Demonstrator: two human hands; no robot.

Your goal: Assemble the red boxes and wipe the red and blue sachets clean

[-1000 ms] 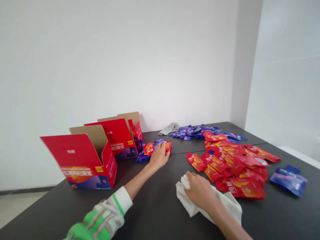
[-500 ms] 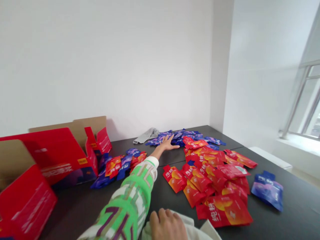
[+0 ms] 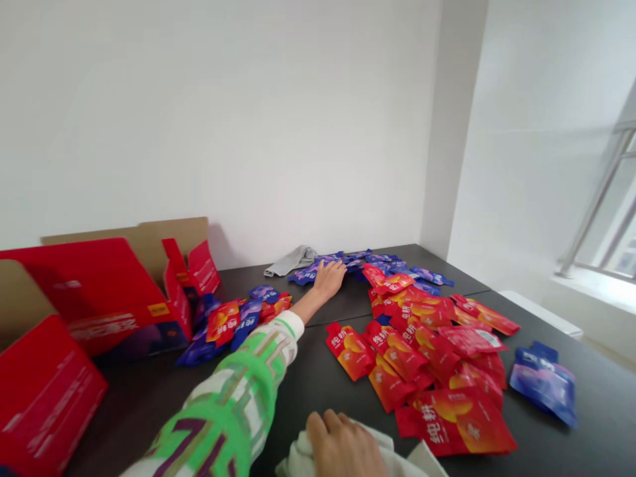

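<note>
My left hand (image 3: 329, 278), at the end of a green and white patterned sleeve, reaches across to the blue pouches (image 3: 308, 273) at the back of the table. Its fingers are curled down on the near side of that pile and close on a blue pouch; the fingertips are partly hidden. Low in the middle, my right hand (image 3: 345, 447) has its fingers bent over a pale cloth (image 3: 298, 450). A heap of red pouches (image 3: 432, 351) spreads to the right of both hands. One blue pouch (image 3: 542, 383) lies apart at the far right.
Opened red cardboard boxes (image 3: 109, 298) stand on the left. Beside them lies a small mixed pile with a red pouch (image 3: 223, 322) on top. A grey cloth (image 3: 292, 260) rests against the wall (image 3: 298, 132). The dark table (image 3: 318, 358) meets the wall behind.
The spread fingers of my left hand have curled in at the blue pouches. My right hand stays on the pale cloth. The view has shifted slightly.
</note>
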